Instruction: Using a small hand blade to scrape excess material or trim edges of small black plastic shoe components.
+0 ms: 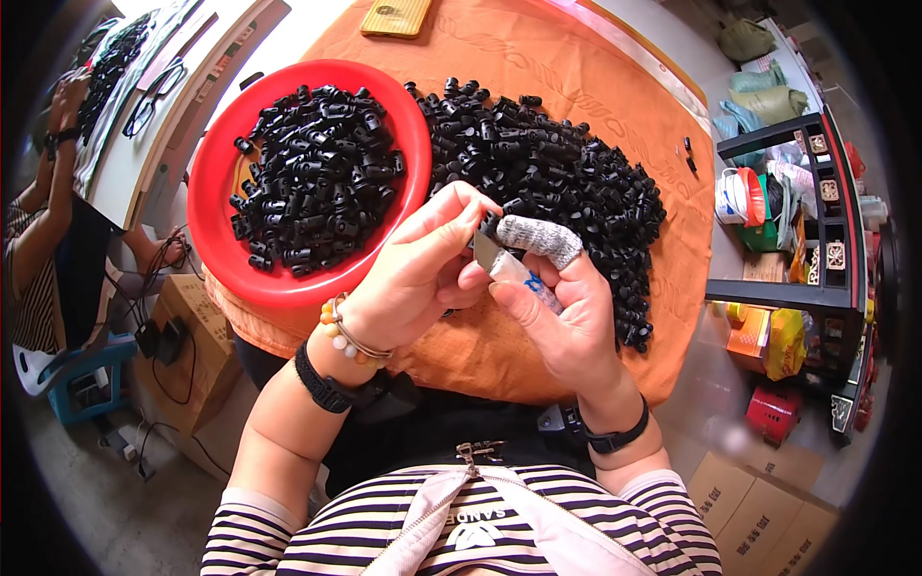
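My left hand [403, 288] pinches a small black plastic part [490, 223] between thumb and fingertips, over the near side of the table. In my right hand [581, 322] is a short-bladed knife [493, 255], its handle wrapped in white with blue marks. The blade touches or nearly touches the black part; the exact contact is too small to tell. A grey knitted finger sleeve [543, 238] covers my right index finger, which bends round the part's far side. Beyond my hands spreads a heap of similar black parts [567, 158]. More fill a red basin [206, 182] on the left.
An orange cloth [663, 72] covers the table, with a yellow pad [396, 17] at its far edge. Right stands a black shelf rack [783, 293] with bags; cardboard boxes [768, 514] lie below. At far left, another person's arm [58, 192] reaches over a second table.
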### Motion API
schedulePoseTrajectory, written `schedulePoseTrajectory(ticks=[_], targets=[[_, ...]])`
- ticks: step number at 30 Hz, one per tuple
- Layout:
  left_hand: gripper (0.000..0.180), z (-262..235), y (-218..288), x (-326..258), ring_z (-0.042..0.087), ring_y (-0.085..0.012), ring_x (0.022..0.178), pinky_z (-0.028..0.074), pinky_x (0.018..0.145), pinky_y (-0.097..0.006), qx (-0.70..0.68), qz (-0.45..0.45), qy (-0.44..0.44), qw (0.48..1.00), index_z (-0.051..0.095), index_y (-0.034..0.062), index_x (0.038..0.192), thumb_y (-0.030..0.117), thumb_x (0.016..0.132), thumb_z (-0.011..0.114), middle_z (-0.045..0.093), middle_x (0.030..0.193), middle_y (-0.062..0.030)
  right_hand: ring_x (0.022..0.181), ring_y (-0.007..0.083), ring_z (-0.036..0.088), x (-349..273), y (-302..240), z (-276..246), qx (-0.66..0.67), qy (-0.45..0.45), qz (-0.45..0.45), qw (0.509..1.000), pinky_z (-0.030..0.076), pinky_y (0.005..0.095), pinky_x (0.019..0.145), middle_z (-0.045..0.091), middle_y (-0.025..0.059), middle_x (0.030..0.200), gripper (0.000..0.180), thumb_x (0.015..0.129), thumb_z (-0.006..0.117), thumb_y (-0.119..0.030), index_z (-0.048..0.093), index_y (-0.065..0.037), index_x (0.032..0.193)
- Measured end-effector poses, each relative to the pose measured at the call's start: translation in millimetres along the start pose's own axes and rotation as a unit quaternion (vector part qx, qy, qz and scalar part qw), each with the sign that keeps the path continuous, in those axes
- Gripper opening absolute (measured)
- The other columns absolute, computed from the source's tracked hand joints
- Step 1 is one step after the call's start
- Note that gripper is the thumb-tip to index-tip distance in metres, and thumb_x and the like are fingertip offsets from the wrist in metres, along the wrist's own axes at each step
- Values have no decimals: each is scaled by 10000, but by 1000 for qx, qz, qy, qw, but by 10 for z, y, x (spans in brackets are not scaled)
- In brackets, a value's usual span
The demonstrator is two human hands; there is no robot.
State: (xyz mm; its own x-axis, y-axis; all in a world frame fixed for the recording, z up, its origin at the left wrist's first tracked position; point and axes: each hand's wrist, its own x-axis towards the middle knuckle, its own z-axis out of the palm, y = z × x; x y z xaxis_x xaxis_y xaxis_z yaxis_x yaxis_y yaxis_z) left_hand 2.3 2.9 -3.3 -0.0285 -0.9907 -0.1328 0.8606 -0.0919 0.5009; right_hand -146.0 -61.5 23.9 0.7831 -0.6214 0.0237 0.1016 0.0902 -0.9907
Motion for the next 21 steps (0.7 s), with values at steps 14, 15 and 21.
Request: schedulePoseTrajectory(ticks=[14, 15, 21], targets=[[154, -3, -2, -4, 350, -24, 523, 242, 440, -161, -4, -5, 4, 1000, 484, 118, 1016, 246, 956, 423, 465, 656, 14, 957, 113, 564, -12, -18, -3, -7, -2, 3, 1000, 442, 231, 833, 588, 128, 1061, 368, 861, 561, -7, 420, 42, 1197], [154, -6, 0, -4, 351, -24, 524, 242, 440, -160, -5, -4, -2, 1000, 484, 117, 1014, 246, 956, 423, 465, 657, 14, 957, 113, 564, -12, -23, -1, -6, -2, 3, 1000, 442, 231, 833, 588, 128, 1061, 368, 861, 561, -7, 420, 42, 1197], [154, 1, -2, -6, 346, -24, 518, 239, 438, -161, -1, 0, 1, 1000, 483, 119, 1009, 250, 958, 421, 460, 651, 15, 971, 122, 563, -18, -9, -4, -10, -10, -2, 1000, 440, 237, 844, 583, 131, 1070, 372, 858, 563, -2, 417, 42, 1197]])
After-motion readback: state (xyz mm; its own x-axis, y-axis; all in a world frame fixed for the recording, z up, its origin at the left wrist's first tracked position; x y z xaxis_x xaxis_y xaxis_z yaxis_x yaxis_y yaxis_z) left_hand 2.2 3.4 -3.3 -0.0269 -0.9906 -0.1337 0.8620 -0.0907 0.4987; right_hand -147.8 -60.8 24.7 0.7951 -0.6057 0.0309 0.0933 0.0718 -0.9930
